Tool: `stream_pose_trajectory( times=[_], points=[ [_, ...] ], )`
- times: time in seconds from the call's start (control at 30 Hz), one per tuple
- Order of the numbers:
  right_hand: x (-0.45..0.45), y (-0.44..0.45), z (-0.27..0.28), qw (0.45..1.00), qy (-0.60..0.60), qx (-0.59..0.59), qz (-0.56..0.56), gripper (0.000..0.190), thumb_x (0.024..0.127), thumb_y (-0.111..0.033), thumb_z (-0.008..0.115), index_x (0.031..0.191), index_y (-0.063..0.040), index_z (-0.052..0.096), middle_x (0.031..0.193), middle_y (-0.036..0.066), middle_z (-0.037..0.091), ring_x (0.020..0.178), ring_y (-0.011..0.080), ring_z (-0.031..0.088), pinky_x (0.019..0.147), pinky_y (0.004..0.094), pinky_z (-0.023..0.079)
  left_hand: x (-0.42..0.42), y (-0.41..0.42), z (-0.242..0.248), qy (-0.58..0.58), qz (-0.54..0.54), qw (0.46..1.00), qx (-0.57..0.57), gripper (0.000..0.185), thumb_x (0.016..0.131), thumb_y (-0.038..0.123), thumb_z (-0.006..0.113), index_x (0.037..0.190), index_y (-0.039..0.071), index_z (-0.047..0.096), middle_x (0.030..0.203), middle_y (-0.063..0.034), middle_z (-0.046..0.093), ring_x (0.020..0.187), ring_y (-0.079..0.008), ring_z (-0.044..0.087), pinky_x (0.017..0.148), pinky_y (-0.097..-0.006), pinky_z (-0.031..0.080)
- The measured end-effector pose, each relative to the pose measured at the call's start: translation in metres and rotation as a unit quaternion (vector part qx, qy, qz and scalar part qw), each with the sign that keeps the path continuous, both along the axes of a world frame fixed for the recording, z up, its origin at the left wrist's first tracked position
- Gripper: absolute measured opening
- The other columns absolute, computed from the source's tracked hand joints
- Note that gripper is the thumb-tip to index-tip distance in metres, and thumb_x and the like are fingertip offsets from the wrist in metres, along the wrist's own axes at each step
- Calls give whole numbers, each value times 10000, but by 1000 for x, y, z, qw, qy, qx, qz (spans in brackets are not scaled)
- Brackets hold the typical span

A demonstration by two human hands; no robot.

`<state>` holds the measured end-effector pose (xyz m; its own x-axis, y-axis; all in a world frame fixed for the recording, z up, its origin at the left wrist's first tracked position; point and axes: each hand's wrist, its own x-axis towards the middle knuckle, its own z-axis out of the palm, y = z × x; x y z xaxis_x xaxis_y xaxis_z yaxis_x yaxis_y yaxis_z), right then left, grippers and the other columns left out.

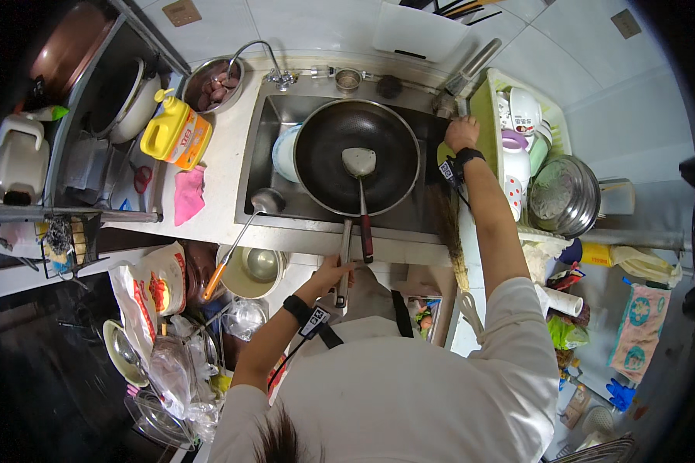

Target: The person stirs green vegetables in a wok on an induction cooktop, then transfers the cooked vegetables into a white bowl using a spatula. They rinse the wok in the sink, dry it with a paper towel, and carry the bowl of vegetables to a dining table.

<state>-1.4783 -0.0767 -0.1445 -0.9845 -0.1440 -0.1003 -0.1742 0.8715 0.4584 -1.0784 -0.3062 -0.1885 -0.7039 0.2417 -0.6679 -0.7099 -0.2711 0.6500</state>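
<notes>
A dark wok [324,179] with a metal rim rests over the stainless steel sink [253,173]. My left hand [330,275] grips its long metal handle [344,254]. Inside the wok lies a spatula [359,162], its dark red and black handle crossing the near rim. My right hand [462,133] is at the sink's right side, against the light green dish rack [486,116]; its fingers are bent, and what they touch is hidden. Under the wok's left edge, a pale bowl [285,151] shows in the sink. A ladle [266,201] with an orange handle lies across the sink's near left corner.
A faucet [278,75] stands behind the sink. At left are a steel bowl of reddish tubers [215,92], a yellow detergent jug [176,133] and a pink cloth [189,195]. A straw brush [454,243] hangs at right. Below the counter sits a bucket [249,286].
</notes>
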Motion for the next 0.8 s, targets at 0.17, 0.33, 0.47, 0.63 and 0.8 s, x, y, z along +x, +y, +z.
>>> stream_pose_trajectory(
  times=[0.17,0.33,0.47,0.63,0.8],
  points=[
    [65,-19,15,985,39,-163,32,510,820,-310,560,1219,-6,472,1164,174,524,1039,336,522,847,448,431,8,0,4,-28,10,999,18,220,932,211,499,989,0,522,781,-92,604,676,-177,605,623,-303,513],
    [246,-63,19,914,-198,-348,72,569,800,-372,610,1205,-27,408,902,212,620,814,383,613,677,469,490,20,3,-4,-39,12,996,83,206,925,230,514,983,36,481,755,-90,582,671,-192,609,575,-325,524],
    [320,-82,-1,901,-190,-378,96,512,818,-268,559,1232,-2,419,831,204,624,725,359,627,606,436,505,28,7,-16,-18,19,995,92,198,927,228,508,982,42,467,760,-102,584,655,-203,603,546,-338,516],
    [291,-58,-15,954,-74,-280,81,451,813,-207,539,1239,-81,468,762,165,623,664,323,631,552,431,505,27,10,-23,5,23,996,87,174,930,213,501,952,57,428,714,-58,541,583,-166,557,504,-329,501],
    [227,-15,11,961,-28,-248,114,356,812,-213,571,1166,-183,560,744,137,633,669,315,627,567,436,502,29,10,-17,25,25,996,79,169,930,214,502,938,71,413,696,-47,517,556,-149,528,477,-321,485]
  ],
)
